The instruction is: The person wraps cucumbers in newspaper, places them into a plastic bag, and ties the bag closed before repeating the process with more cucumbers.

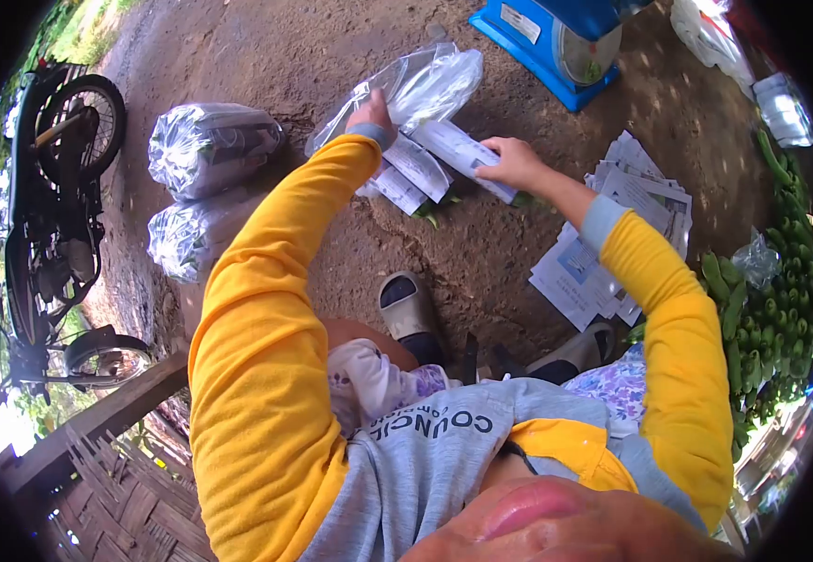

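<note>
My left hand (372,114) is closed on the edge of a clear plastic bag (444,84) lying on the dirt ground. Part of the bag is hidden by that hand. My right hand (517,165) grips the near end of a paper-wrapped roll (458,150), thumb on top, while its far end reaches the bag's mouth. Beside it, more paper-wrapped rolls (416,169) lie at the bag, with green tips poking out of their near ends. Close to my right forearm is a spread stack of printed paper sheets (570,276).
Two filled plastic bags (210,150) stand on the left. A blue weighing scale (542,47) sits at the top, and heaped green finger-shaped produce (771,318) lies along the right. A motorcycle (51,234) is at far left, near a wooden rail (97,421). My sandalled foot (406,309) is below.
</note>
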`<state>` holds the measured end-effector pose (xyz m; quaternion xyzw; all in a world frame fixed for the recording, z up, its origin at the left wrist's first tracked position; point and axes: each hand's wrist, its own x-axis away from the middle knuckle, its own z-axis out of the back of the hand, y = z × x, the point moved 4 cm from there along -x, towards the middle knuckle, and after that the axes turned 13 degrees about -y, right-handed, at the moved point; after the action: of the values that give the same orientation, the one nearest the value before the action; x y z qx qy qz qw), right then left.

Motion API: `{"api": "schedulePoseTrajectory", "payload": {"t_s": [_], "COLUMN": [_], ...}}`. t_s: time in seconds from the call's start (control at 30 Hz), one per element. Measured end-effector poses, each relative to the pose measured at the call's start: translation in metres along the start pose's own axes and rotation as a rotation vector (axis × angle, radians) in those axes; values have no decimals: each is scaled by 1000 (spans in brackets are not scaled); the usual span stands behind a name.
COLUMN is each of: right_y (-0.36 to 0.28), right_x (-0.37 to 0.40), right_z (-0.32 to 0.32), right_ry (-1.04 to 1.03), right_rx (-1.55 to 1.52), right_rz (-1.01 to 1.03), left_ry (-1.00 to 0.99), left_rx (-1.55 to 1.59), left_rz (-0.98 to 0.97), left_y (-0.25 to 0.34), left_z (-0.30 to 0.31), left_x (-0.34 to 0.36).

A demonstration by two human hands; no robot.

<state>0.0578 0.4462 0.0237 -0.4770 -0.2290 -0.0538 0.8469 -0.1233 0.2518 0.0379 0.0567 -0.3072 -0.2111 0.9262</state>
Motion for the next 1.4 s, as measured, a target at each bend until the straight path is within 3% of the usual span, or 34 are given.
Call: {"api": "schedulePoseTrajectory", "payload": {"t_s": [0.13, 0.27, 0.33, 0.37, 0.4, 0.47, 0.5, 0.53, 0.6, 0.67, 0.73, 0.8, 0.83, 0.93, 0.97, 1.07, 1.1, 1.13, 1.17, 1.27, 1.37, 1.4], "right_y": [-9, -27, -21, -26, -42, -25, -34, -36, -63, -63, -51, -28, -11, 112, 138, 207, 250, 229, 244, 261, 240, 237], "right_x": [-49, -77, -83, -83, -77, -76, -61, -41, 35, 99, 178, 286, 348, 509, 562, 688, 727, 748, 774, 827, 832, 823], "right_z": [-26, -33, -45, -45, -37, -51, -34, -17, 39, 90, 151, 203, 217, 222, 216, 205, 210, 211, 220, 255, 308, 323], "right_ry": [75, 146, 363, 331, 199, 384, 178, -50, -468, -500, -283, 208, 378, 897, 982, 1415, 1550, 1578, 1697, 1885, 1718, 1653], "right_rx": [-154, -131, 112, 219, 238, 325, 493, 690, 800, 865, 853, 593, 368, 115, 129, -37, 101, -218, -62, -277, 273, 287], "right_rz": [35, 33, 32, 130, 69, 64, 46, 123, 35, -124, -62, 13, -83, -252, -443, -673, -579, -672, -698, -647, -1209, -1244], "left_ry": [202, 222, 156, 79, -72, -174, -158, -213, -307, -235, -202, -166, -156, -250, -299, -431, -424, -422, -422, -484, -473, -481], "left_rx": [171, 119, 134, 38, -67, -157, -240, -272, -453, -643, -741, -806, -762, -685, -648, -750, -782, -816, -847, -743, -709, -705], "left_rz": [-118, -203, -250, -144, -155, -311, -426, -450, -413, -338, -336, -460, -614, -950, -1066, -1094, -1107, -1121, -1137, -1141, -1154, -1138], "left_y": [-19, -26, -12, -8, -8, -12, -16, -10, 26, 45, 88, 137, 155, 215, 226, 275, 287, 298, 309, 346, 354, 354], "left_z": [11, 12, 14, 9, -1, -21, -31, -28, -9, -4, 3, 1, -7, -41, -58, -103, -118, -132, -142, -162, -174, -178], "left_x": [-15, -19, 3, 4, 4, 9, 4, 10, 35, 45, 73, 98, 105, 131, 133, 156, 156, 157, 159, 173, 176, 178]}}
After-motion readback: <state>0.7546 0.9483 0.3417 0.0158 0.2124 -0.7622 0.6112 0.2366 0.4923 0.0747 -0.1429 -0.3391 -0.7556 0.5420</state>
